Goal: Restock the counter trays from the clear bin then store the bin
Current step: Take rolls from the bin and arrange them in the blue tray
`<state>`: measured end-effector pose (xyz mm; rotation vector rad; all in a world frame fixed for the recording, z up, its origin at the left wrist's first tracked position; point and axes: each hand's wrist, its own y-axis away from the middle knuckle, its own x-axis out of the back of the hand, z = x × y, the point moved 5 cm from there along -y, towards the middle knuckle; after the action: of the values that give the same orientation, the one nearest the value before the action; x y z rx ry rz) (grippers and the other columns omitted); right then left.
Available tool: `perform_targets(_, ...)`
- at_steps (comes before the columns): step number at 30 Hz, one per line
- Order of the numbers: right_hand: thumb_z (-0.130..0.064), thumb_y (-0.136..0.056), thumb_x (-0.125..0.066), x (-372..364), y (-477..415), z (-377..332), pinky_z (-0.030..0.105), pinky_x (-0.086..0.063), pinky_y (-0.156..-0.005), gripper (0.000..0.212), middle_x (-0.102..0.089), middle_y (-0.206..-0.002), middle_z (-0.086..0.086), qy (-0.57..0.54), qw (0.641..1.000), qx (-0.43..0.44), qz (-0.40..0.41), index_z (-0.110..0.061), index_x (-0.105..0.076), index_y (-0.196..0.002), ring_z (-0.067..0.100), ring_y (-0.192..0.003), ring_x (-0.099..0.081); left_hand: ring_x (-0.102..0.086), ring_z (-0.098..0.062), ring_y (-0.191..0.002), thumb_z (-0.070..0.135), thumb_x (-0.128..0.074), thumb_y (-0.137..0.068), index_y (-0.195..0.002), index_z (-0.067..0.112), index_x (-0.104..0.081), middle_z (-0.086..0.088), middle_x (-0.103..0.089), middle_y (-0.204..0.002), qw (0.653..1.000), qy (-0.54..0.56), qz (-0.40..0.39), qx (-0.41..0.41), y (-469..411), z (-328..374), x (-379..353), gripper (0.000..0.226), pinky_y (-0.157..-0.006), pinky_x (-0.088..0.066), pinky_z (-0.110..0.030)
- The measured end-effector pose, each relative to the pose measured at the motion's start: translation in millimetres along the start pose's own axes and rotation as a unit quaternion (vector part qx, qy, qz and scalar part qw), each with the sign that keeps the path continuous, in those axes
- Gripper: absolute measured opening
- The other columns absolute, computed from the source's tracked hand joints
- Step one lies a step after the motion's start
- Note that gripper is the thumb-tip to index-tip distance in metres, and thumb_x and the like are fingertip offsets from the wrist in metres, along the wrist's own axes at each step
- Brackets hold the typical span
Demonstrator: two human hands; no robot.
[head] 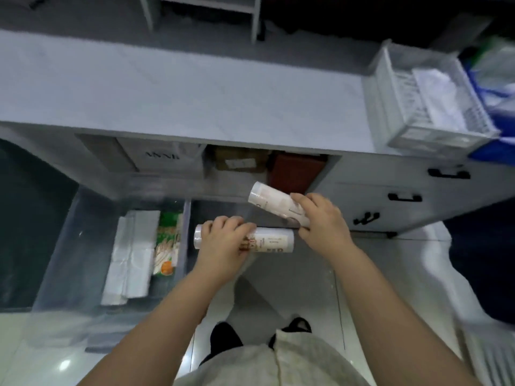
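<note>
Both hands are clamped on rolls lifted clear of the clear bin [69,246]: the left hand [223,243] wraps over one roll [267,240] held level, while the right hand [323,218] grips the lower end of a second roll [273,200] tilted up toward the counter [195,87], probably so both travel in one trip. Just left of the hands, the bin sits on the floor with folded white bags [131,252] and a green packet [167,240] inside, within easy reach. Farther off at the counter's right end stands a white slatted tray [390,87], seemingly the rolls' destination, already holding some white packets [437,96].
</note>
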<state>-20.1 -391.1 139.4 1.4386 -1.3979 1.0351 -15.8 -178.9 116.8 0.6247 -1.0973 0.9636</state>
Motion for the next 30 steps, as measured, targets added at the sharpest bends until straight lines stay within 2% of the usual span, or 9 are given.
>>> perform_targets(5,-0.006,-0.071,-0.069,64,54,123,0.041,-0.046,-0.081,0.067,-0.055,-0.114,0.007,0.005,0.991,-0.106,0.080,-0.023,-0.049,-0.133,0.030,-0.097,-0.051,-0.050,-0.022,-0.104,0.031,-0.072,-0.071,-0.118,0.035,-0.059,0.008,-0.059,-0.115,0.994,0.000,-0.008,-0.113,-54,120,-27,0.048,-0.091,-0.034,-0.043)
perform_targets(9,-0.002,-0.074,-0.066,112,99,226,0.038,-0.041,-0.083,0.068,-0.053,-0.119,0.003,0.007,0.976,-0.179,0.122,-0.028,-0.047,-0.134,0.027,-0.100,-0.051,-0.052,-0.024,-0.101,0.031,-0.078,-0.068,-0.115,0.032,-0.062,0.006,-0.062,-0.113,0.984,0.004,0.004,-0.178,-94,231,-46,0.050,-0.086,-0.037,-0.043)
perform_targets(17,-0.006,-0.077,-0.066,217,155,421,0.036,-0.037,-0.083,0.065,-0.054,-0.120,0.000,0.061,0.954,-0.218,0.196,-0.032,-0.047,-0.133,0.024,-0.101,-0.049,-0.056,-0.028,-0.100,0.029,-0.083,-0.062,-0.111,0.030,-0.065,0.003,-0.064,-0.111,0.969,0.037,0.041,-0.242,-180,422,-65,0.052,-0.085,-0.038,-0.046)
perform_targets(22,-0.008,-0.076,-0.066,260,140,499,0.037,-0.038,-0.088,0.067,-0.051,-0.123,-0.004,0.062,0.949,-0.221,0.217,-0.034,-0.045,-0.134,0.021,-0.104,-0.046,-0.055,-0.029,-0.102,0.027,-0.084,-0.062,-0.113,0.029,-0.065,0.001,-0.064,-0.111,0.966,0.029,0.059,-0.250,-239,490,-55,0.054,-0.085,-0.039,-0.046)
perform_targets(26,-0.009,-0.076,-0.068,280,99,546,0.036,-0.038,-0.087,0.066,-0.053,-0.122,-0.003,0.069,0.953,-0.202,0.217,-0.031,-0.047,-0.134,0.023,-0.103,-0.049,-0.052,-0.024,-0.105,0.029,-0.082,-0.065,-0.118,0.031,-0.062,0.004,-0.061,-0.114,0.963,0.026,0.089,-0.255,-300,516,-41,0.056,-0.087,-0.037,-0.045)
perform_targets(30,-0.008,-0.073,-0.072,291,45,588,0.037,-0.036,-0.085,0.066,-0.057,-0.120,-0.002,0.097,0.957,-0.171,0.212,-0.030,-0.050,-0.131,0.024,-0.101,-0.050,-0.053,-0.029,-0.102,0.025,-0.084,-0.063,-0.116,0.025,-0.064,0.000,-0.063,-0.111,0.961,0.032,0.130,-0.240,-379,533,-31,0.057,-0.083,-0.037,-0.044)
